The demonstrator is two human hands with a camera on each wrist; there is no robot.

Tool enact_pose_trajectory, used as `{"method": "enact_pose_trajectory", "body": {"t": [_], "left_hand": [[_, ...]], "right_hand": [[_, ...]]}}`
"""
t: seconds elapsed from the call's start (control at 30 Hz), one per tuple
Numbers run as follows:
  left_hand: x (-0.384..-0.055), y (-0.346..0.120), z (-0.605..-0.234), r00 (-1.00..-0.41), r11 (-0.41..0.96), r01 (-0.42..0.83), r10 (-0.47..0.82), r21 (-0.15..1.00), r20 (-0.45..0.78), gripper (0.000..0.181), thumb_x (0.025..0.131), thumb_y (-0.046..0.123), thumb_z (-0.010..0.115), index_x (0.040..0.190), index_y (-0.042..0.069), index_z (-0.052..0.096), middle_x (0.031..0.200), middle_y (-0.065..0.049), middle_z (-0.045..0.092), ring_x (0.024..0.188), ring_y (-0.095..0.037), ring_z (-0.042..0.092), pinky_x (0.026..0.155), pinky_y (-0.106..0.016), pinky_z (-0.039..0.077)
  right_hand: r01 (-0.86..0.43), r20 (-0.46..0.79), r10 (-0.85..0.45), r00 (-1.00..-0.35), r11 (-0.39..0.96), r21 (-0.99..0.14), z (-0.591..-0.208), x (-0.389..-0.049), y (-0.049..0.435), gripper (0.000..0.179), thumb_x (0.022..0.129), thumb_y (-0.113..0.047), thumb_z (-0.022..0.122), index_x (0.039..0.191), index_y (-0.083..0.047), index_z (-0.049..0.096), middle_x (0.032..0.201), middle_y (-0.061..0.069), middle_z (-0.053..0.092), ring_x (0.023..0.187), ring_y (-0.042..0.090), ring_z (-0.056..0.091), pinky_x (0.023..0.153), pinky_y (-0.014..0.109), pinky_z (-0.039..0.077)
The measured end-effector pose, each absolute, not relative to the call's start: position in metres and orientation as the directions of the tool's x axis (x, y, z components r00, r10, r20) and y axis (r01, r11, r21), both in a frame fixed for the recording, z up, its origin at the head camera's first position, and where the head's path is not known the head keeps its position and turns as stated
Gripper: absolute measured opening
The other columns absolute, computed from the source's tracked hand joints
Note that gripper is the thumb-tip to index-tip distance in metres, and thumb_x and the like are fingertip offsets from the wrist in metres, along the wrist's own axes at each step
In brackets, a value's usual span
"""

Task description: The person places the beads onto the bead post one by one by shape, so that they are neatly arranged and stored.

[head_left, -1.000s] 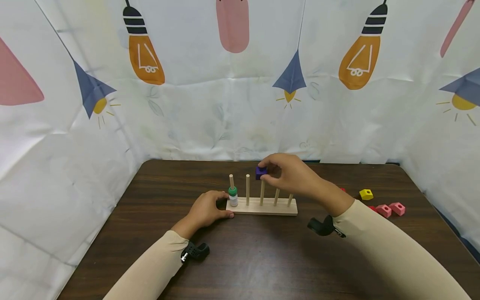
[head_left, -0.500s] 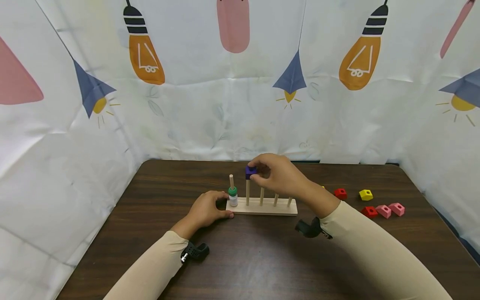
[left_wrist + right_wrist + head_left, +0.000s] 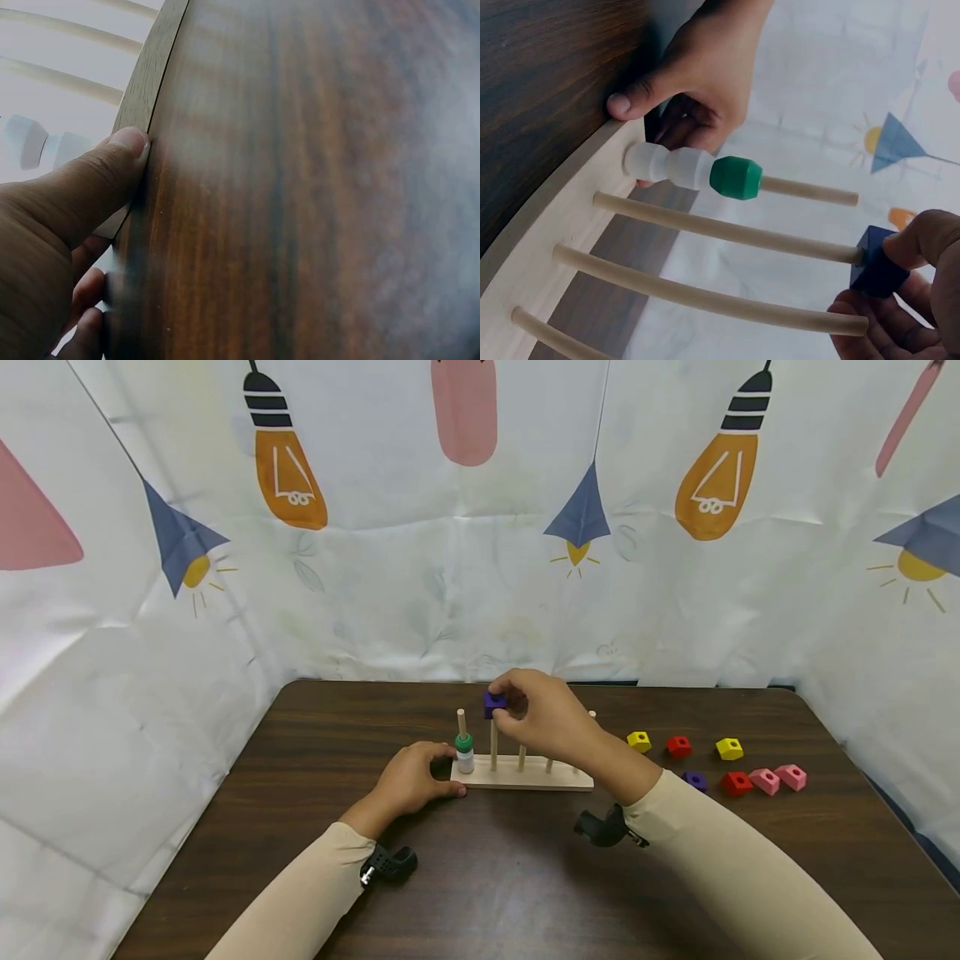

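My right hand (image 3: 543,714) pinches a dark purple-blue block (image 3: 494,704) with a hole through it, right at the top of the second peg from the left. In the right wrist view the tip of that peg (image 3: 727,229) meets the face of the block (image 3: 880,262). My left hand (image 3: 411,783) grips the left end of the wooden peg board (image 3: 525,777), its thumb along the near edge in the left wrist view. On the leftmost peg sit two white beads (image 3: 667,165) with a green bead (image 3: 735,178) above them. The other pegs are bare where visible.
Loose blocks lie right of the board: two yellow, one of them a yellow block (image 3: 729,749), two red, one a red block (image 3: 737,783), two pink, one a pink block (image 3: 791,777), and a purple block (image 3: 695,781) partly behind the right forearm. A patterned white sheet (image 3: 465,593) hangs behind the table.
My right hand has moved left with the purple-blue block, from above the third peg to the top of the second. The left hand has stayed on the board's end.
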State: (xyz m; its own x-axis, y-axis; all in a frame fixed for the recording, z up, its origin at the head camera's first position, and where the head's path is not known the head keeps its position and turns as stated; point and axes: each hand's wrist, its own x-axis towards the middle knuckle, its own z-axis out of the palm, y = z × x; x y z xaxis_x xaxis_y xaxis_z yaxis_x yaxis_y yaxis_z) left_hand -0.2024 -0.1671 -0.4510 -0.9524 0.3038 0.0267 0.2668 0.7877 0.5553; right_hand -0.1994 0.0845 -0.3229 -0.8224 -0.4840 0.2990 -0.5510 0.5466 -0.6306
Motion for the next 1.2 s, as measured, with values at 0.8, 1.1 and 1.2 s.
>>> {"method": "enact_pose_trajectory", "body": {"t": [0.8,1.1,1.2], "left_hand": [[-0.203,-0.167,-0.453,-0.947,0.781,0.295,0.314,0.551,0.062,0.058,0.075,0.041,0.093,0.123,0.014,0.075,0.132,-0.013,0.067,0.125,-0.035,0.060,0.104,-0.053,0.047],[-0.203,-0.167,-0.453,-0.947,0.780,0.298,0.315,0.550,0.067,0.058,0.075,0.042,0.093,0.122,0.013,0.075,0.131,-0.013,0.067,0.125,-0.035,0.060,0.104,-0.053,0.047],[-0.203,-0.167,-0.453,-0.946,0.780,0.301,0.318,0.549,0.067,0.058,0.075,0.042,0.093,0.122,0.013,0.075,0.131,-0.013,0.067,0.125,-0.035,0.060,0.104,-0.053,0.047]], "right_hand": [[-0.380,0.292,-0.246,-0.924,0.521,-0.764,-0.378,-0.186,0.069,0.041,0.089,-0.006,0.074,0.128,-0.004,0.061,0.106,0.004,0.066,0.094,0.019,0.065,0.084,0.035,0.057],[-0.293,0.245,-0.165,-0.955,0.423,-0.858,-0.393,-0.185,0.067,0.054,0.087,-0.005,0.078,0.135,-0.005,0.051,0.108,0.003,0.068,0.093,0.017,0.067,0.083,0.034,0.057],[-0.284,0.238,-0.160,-0.958,0.420,-0.862,-0.399,-0.185,0.067,0.046,0.088,-0.006,0.079,0.128,-0.004,0.056,0.106,0.004,0.068,0.093,0.017,0.067,0.084,0.033,0.057]]}}
